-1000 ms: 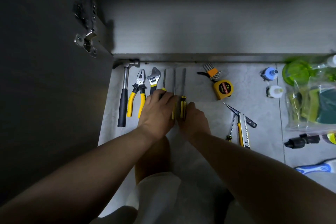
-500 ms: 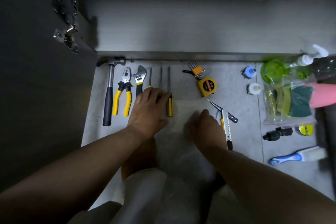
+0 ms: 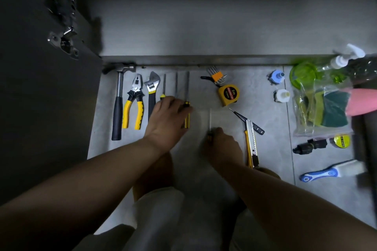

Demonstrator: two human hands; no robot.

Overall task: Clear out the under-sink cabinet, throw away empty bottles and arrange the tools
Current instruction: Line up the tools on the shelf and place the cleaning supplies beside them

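Tools lie in a row on the grey floor in front of the cabinet: a hammer, yellow-handled pliers, an adjustable wrench and three screwdrivers side by side, the rightmost one yellow and black. My left hand lies flat over the screwdriver handles with its fingers spread. To the right of the row, my right hand grips the handle of another thin screwdriver, whose shaft points toward the cabinet.
Hex keys, a yellow tape measure, tweezers and a utility knife lie further right. Past them are two small bottles, a bag of sponges, a pink bottle, a brush. The open cabinet door stands left.
My right hand left the screwdriver row, went right to the loose thin screwdriver beside the knife, and now holds it closer to the row. The left hand stayed on the handles.
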